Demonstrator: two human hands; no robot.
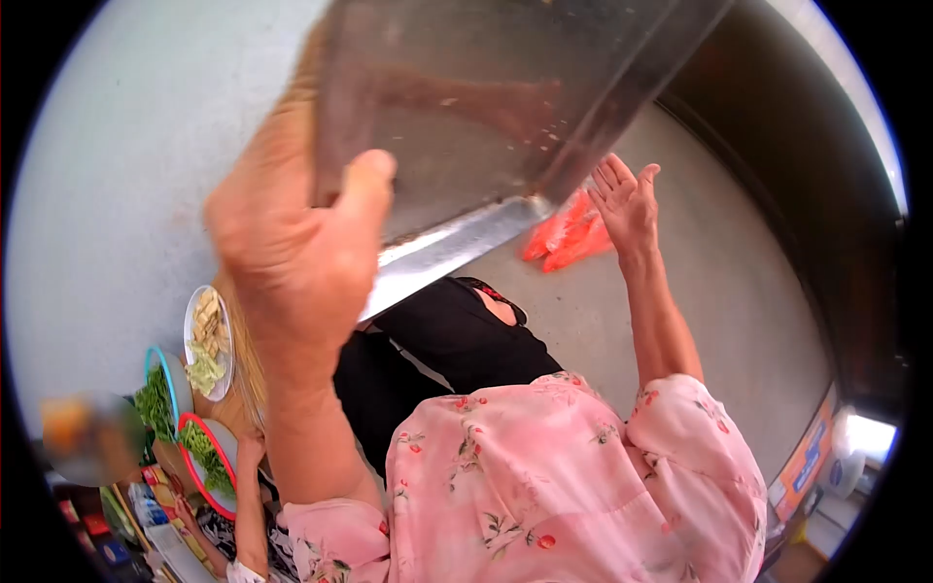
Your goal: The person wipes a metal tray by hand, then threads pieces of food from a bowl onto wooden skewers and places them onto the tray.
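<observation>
Well, my left hand (292,223) has the big metal tray (457,136) pinched at its side, up high, close to my face and over my black trousers (476,335). My thumb presses on the flat part; I can't see where my fingertips are behind it. My right hand (627,204) holds nothing, palm showing and fingers spread, near the red plastic bag (569,233) on the floor (739,243).

The tray could twist or slip, because it is wide and smooth and only one grip has it. If it tips, the little crumbs (544,126) stuck on it might drop on my legs. If I swing it, it could bump my other hand.

The tray is shiny and hard, with a straight, bright edge. The bag looks thin and crinkly, and my pink shirt (525,466) looks soft. On the brown counter, leafy greens (204,452) sit in a red-rimmed basket (199,486), near another person's hand (251,447).
</observation>
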